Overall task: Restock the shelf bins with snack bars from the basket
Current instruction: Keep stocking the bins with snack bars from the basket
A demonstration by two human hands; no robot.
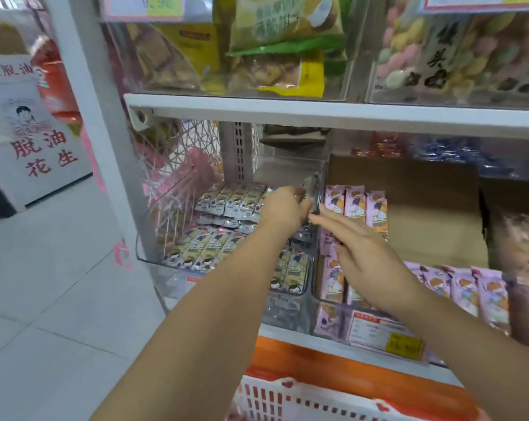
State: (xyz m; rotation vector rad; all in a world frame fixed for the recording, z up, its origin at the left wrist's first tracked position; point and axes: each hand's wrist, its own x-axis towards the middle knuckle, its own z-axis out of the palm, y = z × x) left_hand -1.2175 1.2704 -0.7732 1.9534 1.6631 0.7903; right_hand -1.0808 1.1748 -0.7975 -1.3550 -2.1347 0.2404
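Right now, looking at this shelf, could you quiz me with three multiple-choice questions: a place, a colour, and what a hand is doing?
1. Where is the white basket? A) top shelf B) bottom edge of the view C) floor at left
2. What colour are the snack bars beside the right hand? A) red B) black C) pink-purple
3. How are the right hand's fingers? A) straight and flat B) clenched C) round a bottle
Answers: 1 B, its white lattice shows lowest in view; 2 C, their wrappers are pink-purple; 3 A, no finger curls.
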